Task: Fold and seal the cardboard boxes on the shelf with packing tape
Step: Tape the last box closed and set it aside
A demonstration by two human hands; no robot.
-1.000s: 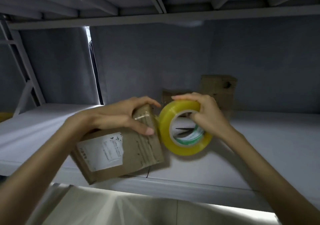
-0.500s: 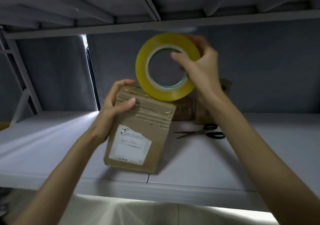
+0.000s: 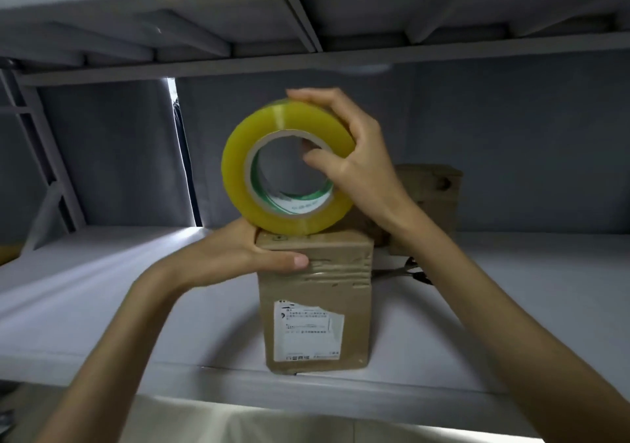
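Scissors [image 3: 414, 272] behind box, partly hidden

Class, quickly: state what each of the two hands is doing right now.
Left hand: grips the top of the cardboard box.
Right hand: grips the tape roll.

A brown cardboard box [image 3: 315, 301] stands upright near the front edge of the grey shelf [image 3: 102, 306], at 6 o'clock from the middle of the view. A torn white label is on its front face and clear tape wrinkles across its upper part. A yellow tape roll [image 3: 288, 170] sits on edge on the box's top, hole facing the camera. More brown boxes [image 3: 431, 197] stand behind, at 3 o'clock.
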